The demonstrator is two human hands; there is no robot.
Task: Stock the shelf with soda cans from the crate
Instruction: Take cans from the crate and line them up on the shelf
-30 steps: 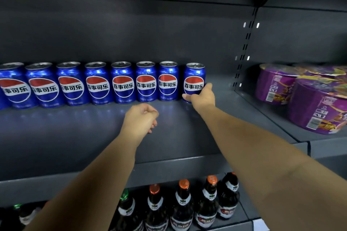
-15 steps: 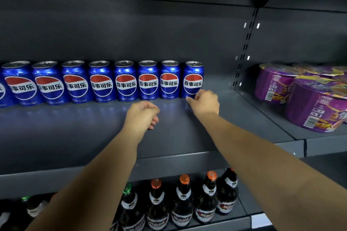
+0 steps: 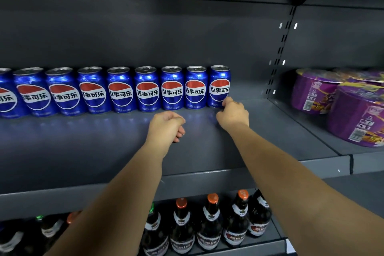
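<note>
A row of several blue soda cans stands upright along the back of the dark grey shelf, labels facing out. The rightmost can ends the row. My right hand sits just below and to the right of that can, fingers curled, with one fingertip at the can's lower right edge and nothing held. My left hand hovers over the shelf in front of the row, fingers curled under and holding nothing. No crate is in view.
Purple noodle bowls fill the neighbouring shelf section on the right, past a slotted upright. Brown bottles with orange caps stand on the shelf below. Bare shelf surface runs in front of the cans and right of the last can.
My right hand has let go of the rightmost can and drawn back down to its base. The view has shifted right, showing more cans on the left. My left hand has barely moved.
</note>
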